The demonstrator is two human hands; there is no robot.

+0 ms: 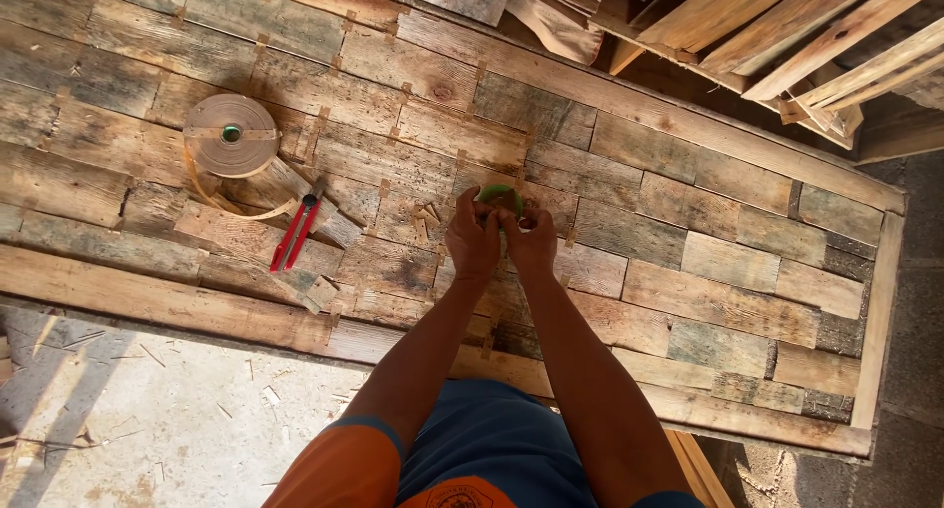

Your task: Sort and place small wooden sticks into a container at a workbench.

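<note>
My left hand (473,237) and my right hand (532,240) are side by side over a large panel of patchwork wooden boards (688,233). Together they grip a small green round object (499,195), of which only the top edge shows above my fingers. Small wood chips (427,216) lie just left of my left hand. Further left on the panel lies a tool with red handles (296,235) and a roll of tan strapping band (231,134) with a loose tail curling toward the tool.
Stacked wooden slats and frames (787,46) stand beyond the panel at the top right. A concrete floor (167,410) strewn with wood splinters lies at the lower left. The panel's framed edge (878,321) runs down the right side.
</note>
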